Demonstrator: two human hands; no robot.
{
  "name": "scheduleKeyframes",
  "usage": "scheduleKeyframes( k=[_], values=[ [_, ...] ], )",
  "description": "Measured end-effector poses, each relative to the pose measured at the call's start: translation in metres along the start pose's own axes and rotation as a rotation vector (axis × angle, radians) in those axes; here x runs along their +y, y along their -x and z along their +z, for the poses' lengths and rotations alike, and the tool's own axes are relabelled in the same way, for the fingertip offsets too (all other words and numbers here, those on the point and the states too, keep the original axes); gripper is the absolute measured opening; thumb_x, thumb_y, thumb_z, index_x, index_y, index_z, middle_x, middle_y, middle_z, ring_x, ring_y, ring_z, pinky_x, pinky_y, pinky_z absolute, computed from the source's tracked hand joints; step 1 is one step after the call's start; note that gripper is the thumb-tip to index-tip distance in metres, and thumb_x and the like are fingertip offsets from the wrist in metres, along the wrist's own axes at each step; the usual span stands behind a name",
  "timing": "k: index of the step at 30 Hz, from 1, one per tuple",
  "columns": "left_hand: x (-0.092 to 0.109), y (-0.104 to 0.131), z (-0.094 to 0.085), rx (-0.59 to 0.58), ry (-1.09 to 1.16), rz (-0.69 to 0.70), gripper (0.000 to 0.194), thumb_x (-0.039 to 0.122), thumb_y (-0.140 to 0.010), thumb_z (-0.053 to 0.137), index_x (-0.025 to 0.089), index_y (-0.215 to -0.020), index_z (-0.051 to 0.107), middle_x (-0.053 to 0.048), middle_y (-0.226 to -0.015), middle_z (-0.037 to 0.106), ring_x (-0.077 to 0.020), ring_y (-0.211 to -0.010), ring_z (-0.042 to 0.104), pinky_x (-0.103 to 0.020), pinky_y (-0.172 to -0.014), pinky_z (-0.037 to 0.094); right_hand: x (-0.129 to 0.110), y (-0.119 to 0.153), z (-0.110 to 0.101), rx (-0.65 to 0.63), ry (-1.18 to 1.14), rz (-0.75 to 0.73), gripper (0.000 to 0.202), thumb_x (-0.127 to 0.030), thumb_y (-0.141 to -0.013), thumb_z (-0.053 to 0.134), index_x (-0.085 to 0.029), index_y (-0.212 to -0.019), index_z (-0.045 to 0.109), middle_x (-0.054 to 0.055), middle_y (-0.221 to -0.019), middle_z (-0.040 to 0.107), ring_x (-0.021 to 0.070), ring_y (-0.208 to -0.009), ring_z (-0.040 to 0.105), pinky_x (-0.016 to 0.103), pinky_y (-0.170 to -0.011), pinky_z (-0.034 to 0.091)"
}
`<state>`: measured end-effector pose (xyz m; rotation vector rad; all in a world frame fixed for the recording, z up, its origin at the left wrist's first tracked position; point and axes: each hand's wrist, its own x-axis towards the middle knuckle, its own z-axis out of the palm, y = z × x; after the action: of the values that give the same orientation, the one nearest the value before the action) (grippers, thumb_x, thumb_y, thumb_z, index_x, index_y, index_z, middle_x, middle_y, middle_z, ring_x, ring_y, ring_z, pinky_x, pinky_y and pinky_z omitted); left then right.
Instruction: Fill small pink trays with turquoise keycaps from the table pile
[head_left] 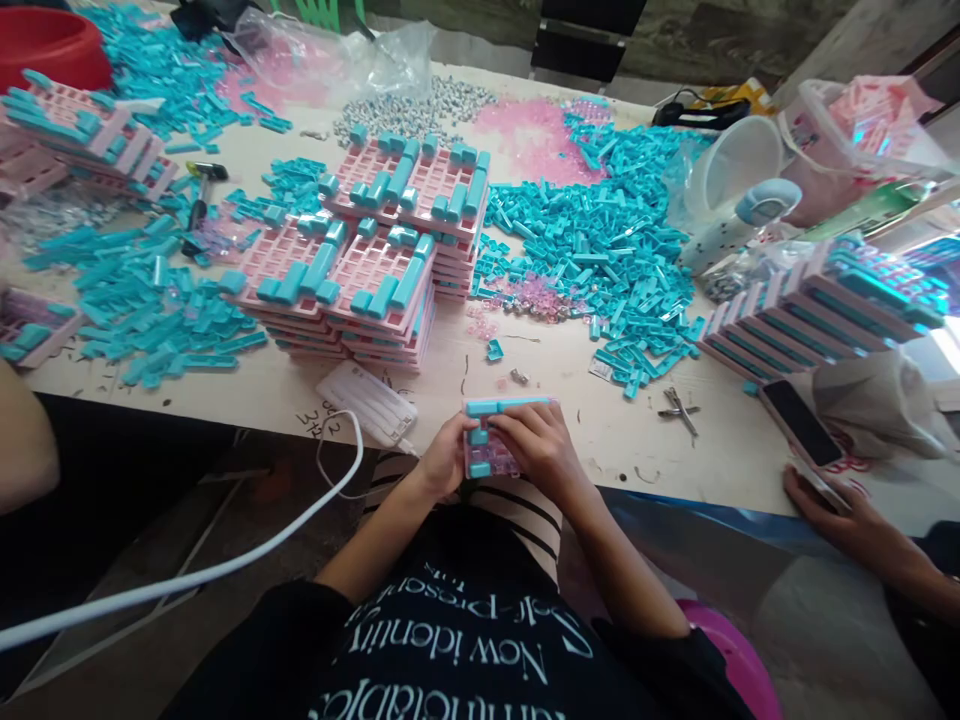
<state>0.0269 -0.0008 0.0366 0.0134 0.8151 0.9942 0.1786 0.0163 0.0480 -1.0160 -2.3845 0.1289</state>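
Close to my body, at the table's front edge, I hold a small pink plastic frame point(501, 458) with blue pieces set along its top and left side. My left hand point(444, 455) grips its left edge. My right hand point(536, 440) lies over its upper right part with bent fingers; whether a small piece is pinched there is hidden. Just beyond my hands, a loose blue piece point(494, 350) and a small metal part point(519, 376) lie on the table. Stacks of similar pink frames with blue pieces point(330, 270) stand behind to the left.
A big heap of blue pieces point(592, 240) spreads at right, with pink bits point(532, 140) and metal parts point(412, 105) behind. A white power bank point(367, 405) with a cable point(300, 530) lies at left. Another person's hand point(847, 515) holds a phone at right, near more stacked frames point(817, 300).
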Motion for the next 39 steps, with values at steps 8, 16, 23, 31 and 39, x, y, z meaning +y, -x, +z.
scheduleKeyframes(
  k=[8, 16, 23, 31, 39],
  values=[
    [0.0022, 0.0044, 0.0047, 0.015, -0.024, 0.049, 0.02, 0.026, -0.072, 0.054, 0.013, -0.084, 0.063, -0.004, -0.07, 0.068, -0.0189, -0.068, 0.064, -0.033, -0.075, 0.051, -0.0014, 0.0005, 0.0031, 0.088, -0.06, 0.037, 0.018, -0.021, -0.088, 0.054, -0.023, -0.103, 0.063, 0.005, -0.091, 0.066, 0.0188, -0.083, 0.053, 0.035, -0.076, 0.037],
    [0.0008, 0.0061, 0.0058, -0.025, -0.045, 0.059, 0.03, 0.036, -0.076, 0.058, 0.011, -0.094, 0.063, -0.006, -0.077, 0.068, -0.0198, -0.074, 0.065, -0.033, -0.077, 0.05, -0.0018, 0.0005, 0.0032, 0.02, -0.039, 0.027, 0.019, -0.023, -0.087, 0.055, -0.026, -0.104, 0.064, 0.002, -0.092, 0.067, 0.0195, -0.085, 0.051, 0.036, -0.077, 0.035],
    [0.0022, 0.0081, 0.0074, -0.014, -0.066, 0.064, 0.034, 0.04, -0.08, 0.056, 0.01, -0.095, 0.063, -0.008, -0.079, 0.069, -0.0205, -0.073, 0.065, -0.034, -0.075, 0.051, -0.0069, 0.0024, 0.0057, 0.068, -0.135, 0.102, 0.02, -0.021, -0.087, 0.055, -0.027, -0.103, 0.065, 0.002, -0.089, 0.067, 0.0193, -0.083, 0.052, 0.036, -0.075, 0.04],
    [0.0027, 0.0063, 0.0052, -0.001, -0.051, 0.083, 0.031, 0.038, -0.081, 0.057, 0.01, -0.093, 0.064, -0.008, -0.081, 0.069, -0.0198, -0.076, 0.065, -0.033, -0.078, 0.05, -0.0044, -0.0017, 0.0098, 0.042, -0.253, 0.074, 0.022, -0.02, -0.088, 0.051, -0.025, -0.103, 0.066, 0.005, -0.091, 0.066, 0.0192, -0.086, 0.053, 0.036, -0.077, 0.046],
    [0.0005, 0.0034, 0.0025, 0.017, -0.035, 0.064, 0.031, 0.039, -0.084, 0.053, 0.011, -0.093, 0.063, -0.007, -0.08, 0.069, -0.0174, -0.068, 0.064, -0.032, -0.074, 0.051, -0.0016, -0.0042, 0.0102, 0.031, -0.284, 0.059, 0.021, -0.018, -0.088, 0.052, -0.022, -0.103, 0.065, 0.006, -0.091, 0.063, 0.0185, -0.087, 0.052, 0.034, -0.079, 0.047]
  ],
)
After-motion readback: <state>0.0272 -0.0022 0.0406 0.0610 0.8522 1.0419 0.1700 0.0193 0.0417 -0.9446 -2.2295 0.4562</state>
